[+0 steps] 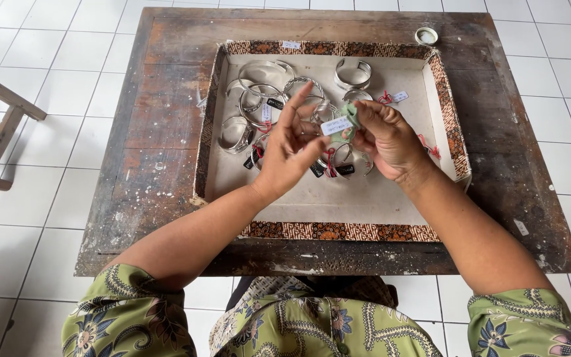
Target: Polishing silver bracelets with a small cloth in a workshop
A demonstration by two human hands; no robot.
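One shallow tray (444, 92) on the bench (166, 99), holding roughly ten silver bangles (353, 73) (several overlap, so the count is loose). Above it, my right hand (386, 137) pinches one green cloth (351, 116) and white tag (336, 125); my left hand (290, 151) is raised, fingers spread, grasping nothing.

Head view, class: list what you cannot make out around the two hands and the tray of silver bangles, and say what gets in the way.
- Bangle being handled: head view, mostly hidden behind the left hand and right hand.
- White tag and green piece: too small to tell the writing or material.
- Bangles under the hands: covered, so uncountable.
- Small round lid on the table: too small to identify.
- Tray.
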